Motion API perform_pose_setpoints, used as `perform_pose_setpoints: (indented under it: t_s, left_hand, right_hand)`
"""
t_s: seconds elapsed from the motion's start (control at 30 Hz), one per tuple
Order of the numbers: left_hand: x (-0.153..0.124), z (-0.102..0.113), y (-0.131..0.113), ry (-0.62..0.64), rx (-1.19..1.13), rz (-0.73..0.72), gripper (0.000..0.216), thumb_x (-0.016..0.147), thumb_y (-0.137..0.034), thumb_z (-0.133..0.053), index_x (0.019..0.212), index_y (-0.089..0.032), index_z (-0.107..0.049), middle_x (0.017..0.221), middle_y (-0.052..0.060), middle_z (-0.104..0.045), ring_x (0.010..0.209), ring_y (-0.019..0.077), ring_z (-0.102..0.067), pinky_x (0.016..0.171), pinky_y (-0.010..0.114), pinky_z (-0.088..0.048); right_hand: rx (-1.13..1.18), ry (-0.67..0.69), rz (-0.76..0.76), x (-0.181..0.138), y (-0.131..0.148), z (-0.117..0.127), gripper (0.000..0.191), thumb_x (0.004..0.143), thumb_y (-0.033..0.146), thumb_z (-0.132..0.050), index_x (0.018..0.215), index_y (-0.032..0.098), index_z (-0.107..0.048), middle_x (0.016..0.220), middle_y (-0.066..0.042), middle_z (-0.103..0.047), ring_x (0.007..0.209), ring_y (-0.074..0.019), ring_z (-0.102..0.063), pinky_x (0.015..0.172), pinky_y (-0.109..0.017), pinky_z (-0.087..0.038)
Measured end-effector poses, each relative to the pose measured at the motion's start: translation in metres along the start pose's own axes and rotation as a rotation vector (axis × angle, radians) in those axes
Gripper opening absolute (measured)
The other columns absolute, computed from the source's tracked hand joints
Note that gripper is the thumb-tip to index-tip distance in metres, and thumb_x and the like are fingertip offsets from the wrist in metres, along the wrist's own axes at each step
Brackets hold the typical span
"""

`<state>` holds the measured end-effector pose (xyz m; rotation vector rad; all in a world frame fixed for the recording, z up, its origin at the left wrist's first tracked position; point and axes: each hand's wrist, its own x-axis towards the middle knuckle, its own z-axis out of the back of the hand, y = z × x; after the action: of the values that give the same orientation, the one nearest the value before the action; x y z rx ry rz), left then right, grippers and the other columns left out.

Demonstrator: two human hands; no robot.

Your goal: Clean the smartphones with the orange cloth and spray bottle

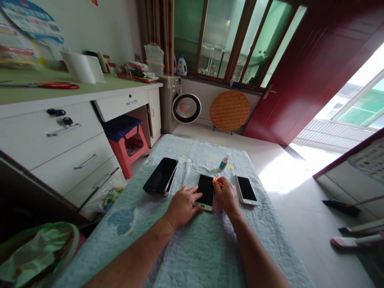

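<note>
A white-framed smartphone (pixel 206 191) with a dark screen lies flat on the cloth-covered table. My left hand (pixel 183 205) rests at its left edge, fingers stretched out and touching the phone's side and lower corner. Pinched in my right hand (pixel 227 196) is a small orange cloth (pixel 215 182), which touches the upper right of the screen; the fingers partly hide it. A little spray bottle (pixel 223 163) stands upright just beyond the phone. Another white smartphone (pixel 247 189) lies to the right of my right hand. Left of my hands is a stack of dark-screened devices (pixel 162 176).
A light blue quilted cloth (pixel 192 248) covers the table. To the left are a desk with drawers (pixel 75 140), a red stool (pixel 129 148) and a lined waste bin (pixel 39 256). Beyond stand a washing machine with its door open (pixel 186 108) and a round wooden tabletop (pixel 229 109).
</note>
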<state>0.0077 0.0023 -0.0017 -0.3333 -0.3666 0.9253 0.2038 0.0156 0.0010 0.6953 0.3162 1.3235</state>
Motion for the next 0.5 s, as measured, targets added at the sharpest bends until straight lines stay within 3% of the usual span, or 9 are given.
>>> perform_pose_setpoints:
  t_s: [0.2, 0.5]
  left_hand:
    - [-0.0007, 0.0009, -0.0019, 0.004, 0.014, -0.006, 0.044, 0.081, -0.042, -0.070, 0.120, -0.022, -0.066, 0.136, 0.011, -0.056, 0.114, 0.0303, -0.057, 0.099, 0.042, -0.045]
    - [-0.0008, -0.0015, -0.0024, -0.007, 0.019, 0.001, 0.044, 0.081, -0.041, -0.071, 0.120, -0.023, -0.066, 0.136, 0.010, -0.057, 0.113, 0.0298, -0.056, 0.098, 0.042, -0.045]
  right_hand:
    - [0.079, 0.009, 0.073, 0.0086, -0.0059, -0.0059, 0.021, 0.085, 0.031, -0.043, 0.095, 0.020, -0.058, 0.087, -0.004, -0.067, 0.082, -0.0190, -0.059, 0.072, -0.028, -0.040]
    - [0.169, 0.041, 0.103, 0.0070, -0.0095, -0.0058, 0.022, 0.080, 0.032, -0.045, 0.089, 0.019, -0.060, 0.082, -0.004, -0.066, 0.078, -0.0192, -0.058, 0.072, -0.029, -0.041]
